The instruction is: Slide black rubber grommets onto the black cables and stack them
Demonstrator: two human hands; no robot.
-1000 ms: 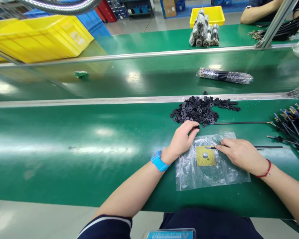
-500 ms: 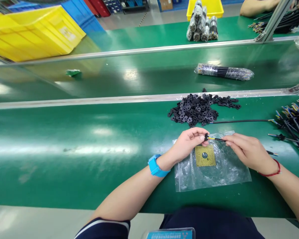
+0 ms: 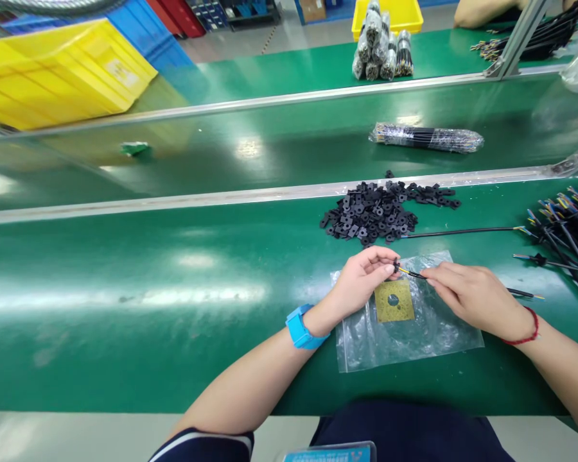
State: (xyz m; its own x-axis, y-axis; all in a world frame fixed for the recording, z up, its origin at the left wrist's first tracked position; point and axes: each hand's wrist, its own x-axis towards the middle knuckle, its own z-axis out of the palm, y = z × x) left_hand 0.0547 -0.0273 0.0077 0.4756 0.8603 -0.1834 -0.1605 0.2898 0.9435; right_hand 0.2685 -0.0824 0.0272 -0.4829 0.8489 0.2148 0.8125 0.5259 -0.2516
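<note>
Between thumb and fingers, my left hand (image 3: 366, 277) pinches a small black part (image 3: 396, 264). My right hand (image 3: 467, 295) holds a black cable (image 3: 417, 275) near its end, and the yellow wire at that end reaches the black part. Both hands are over a clear plastic bag (image 3: 438, 327) with a yellow square plate (image 3: 395, 309) that has a round hole. A heap of small black parts (image 3: 370, 212) lies just beyond my left hand.
A single black cable (image 3: 462, 231) lies behind my right hand. Many cables (image 3: 571, 224) are piled at the right. A wrapped bundle (image 3: 426, 138) rests beyond the metal rail (image 3: 173, 203). Yellow bin (image 3: 62, 70) stands far left; another person's arm (image 3: 481, 11) shows at the back.
My right hand has shifted slightly left, and the cable near the black part now looks a little bent. The whole view has also shifted slightly.
</note>
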